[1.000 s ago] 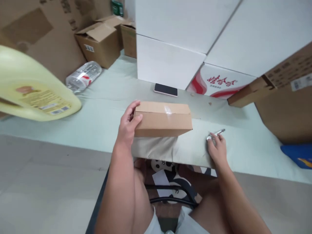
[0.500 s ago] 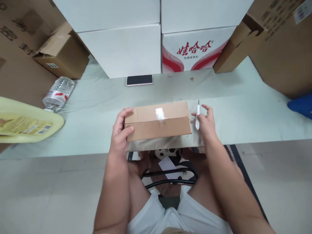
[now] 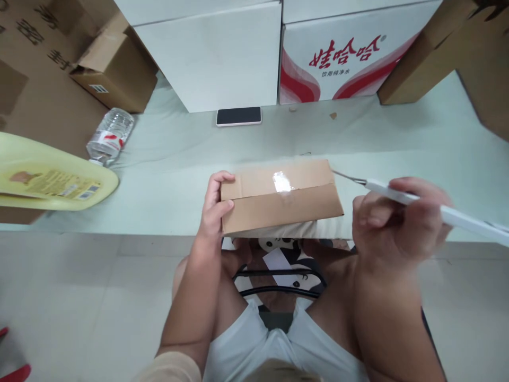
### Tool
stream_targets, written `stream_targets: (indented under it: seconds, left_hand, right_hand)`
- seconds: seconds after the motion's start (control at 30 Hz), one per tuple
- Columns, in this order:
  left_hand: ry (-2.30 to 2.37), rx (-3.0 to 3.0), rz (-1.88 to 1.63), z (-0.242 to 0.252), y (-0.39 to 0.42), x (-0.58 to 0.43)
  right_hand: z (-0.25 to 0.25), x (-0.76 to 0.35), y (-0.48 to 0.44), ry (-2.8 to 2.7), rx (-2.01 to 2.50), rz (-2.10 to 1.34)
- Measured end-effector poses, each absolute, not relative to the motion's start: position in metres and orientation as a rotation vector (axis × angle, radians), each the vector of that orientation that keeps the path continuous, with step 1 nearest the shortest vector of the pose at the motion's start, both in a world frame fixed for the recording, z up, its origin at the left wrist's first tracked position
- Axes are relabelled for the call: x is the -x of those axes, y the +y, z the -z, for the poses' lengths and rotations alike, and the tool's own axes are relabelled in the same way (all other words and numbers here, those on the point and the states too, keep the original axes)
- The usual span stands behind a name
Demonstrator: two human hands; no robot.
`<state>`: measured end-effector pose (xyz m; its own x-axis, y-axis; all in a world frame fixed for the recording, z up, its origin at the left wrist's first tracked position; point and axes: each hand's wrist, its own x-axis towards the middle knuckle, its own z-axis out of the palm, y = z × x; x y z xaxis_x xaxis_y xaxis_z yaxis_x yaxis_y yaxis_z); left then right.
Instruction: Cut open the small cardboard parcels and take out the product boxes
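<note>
The left hand [image 3: 214, 204] is clamped on the left end of the cardboard box [image 3: 274, 209], thumb and fingers gripping its edges; the right hand [image 3: 401, 225] has its fingers closed around a white tool [image 3: 463, 216], whose thin tip points to the box's right end, contact I cannot tell. The box lies at the front edge of the bench [image 3: 170, 180]. Its flaps are closed, the clear tape [image 3: 282, 182] crosses the seam, and I see no cut, so the opening seems not yet begun

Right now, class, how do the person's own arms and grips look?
The left grip and right grip are bare, with no gloves or watch visible. A pale beige sleeve shows on the left arm; the right arm shows none.
</note>
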<state>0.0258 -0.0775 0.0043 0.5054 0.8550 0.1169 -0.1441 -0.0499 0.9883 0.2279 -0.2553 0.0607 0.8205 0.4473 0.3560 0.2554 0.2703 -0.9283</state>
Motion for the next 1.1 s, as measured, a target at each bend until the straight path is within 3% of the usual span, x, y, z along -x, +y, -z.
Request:
stream_targets:
  seconds: [0.13, 0.57, 1.1]
  left_hand:
    - [0.621, -1.441, -0.843, -0.001, -0.089, -0.032]
    - [0.374, -1.467, -0.79, 0.005, -0.09, -0.036]
    - [0.365, -1.558, -0.818, 0.01, -0.087, -0.036]
  right_hand:
    - [-0.064, -0.214, -0.251, -0.719, 1.418, 0.002]
    - [-0.062, -0.21, -0.238, -0.81, 1.48, -0.171]
    - [-0.062, -0.215, -0.228, -0.734, 1.758, -0.055]
